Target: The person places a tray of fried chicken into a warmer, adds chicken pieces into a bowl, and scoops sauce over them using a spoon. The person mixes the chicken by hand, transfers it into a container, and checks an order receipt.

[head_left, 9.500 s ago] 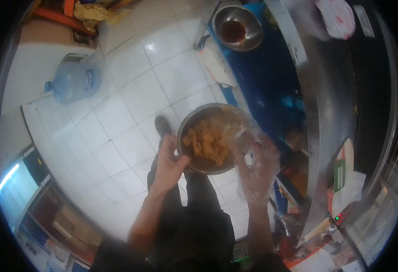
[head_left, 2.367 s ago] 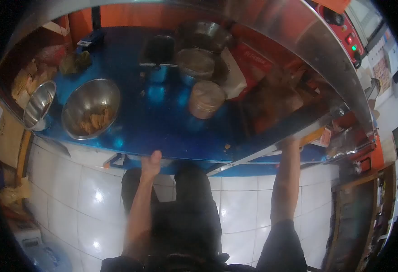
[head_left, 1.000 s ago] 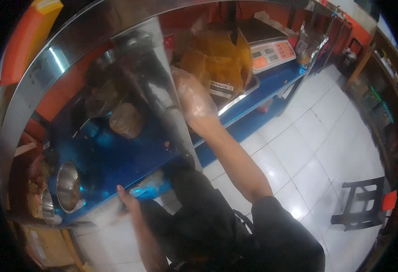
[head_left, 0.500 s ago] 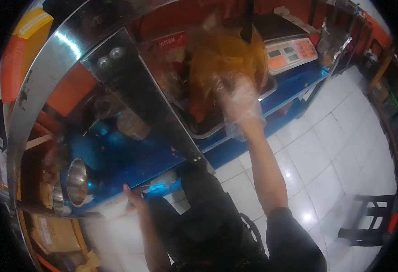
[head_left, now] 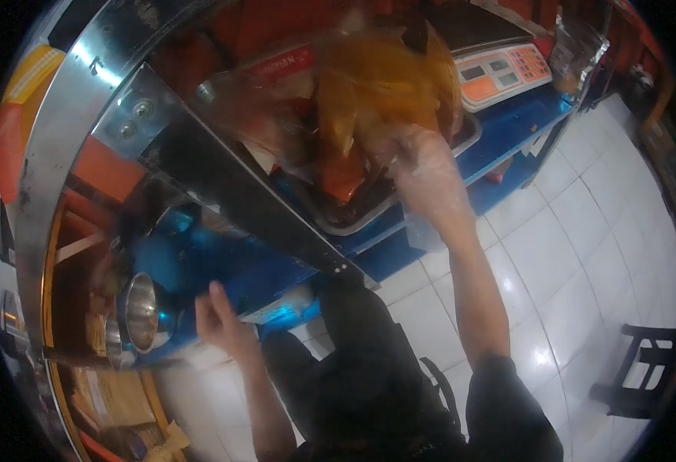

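Observation:
A clear plastic glove covers my right hand (head_left: 423, 173), whose fingers are closed on an orange-yellow plastic bag (head_left: 376, 85). The bag stands in a metal tray (head_left: 346, 229) on the blue shelf. To the left, my bare left hand (head_left: 219, 319) is raised near the blue shelf's front edge, thumb up and blurred; whether anything is between its fingers is unclear. Beyond it, a steel bowl (head_left: 142, 312) rests on the blue surface (head_left: 253, 266), with a second metal bowl (head_left: 113, 343) beside it.
A dark metal post (head_left: 230, 173) slants between both hands. Behind the tray are a white-and-orange scale (head_left: 503, 75) and a red-labelled packet (head_left: 284, 65). A curved steel edge (head_left: 41, 200) runs along the left. A dark stool (head_left: 638, 373) stands on the tiled floor at right.
Since earlier, the food bowl has left my hands and my right hand has reached the orange-yellow bag. In the last half second my left hand rose from the shelf edge; the view shifted slightly.

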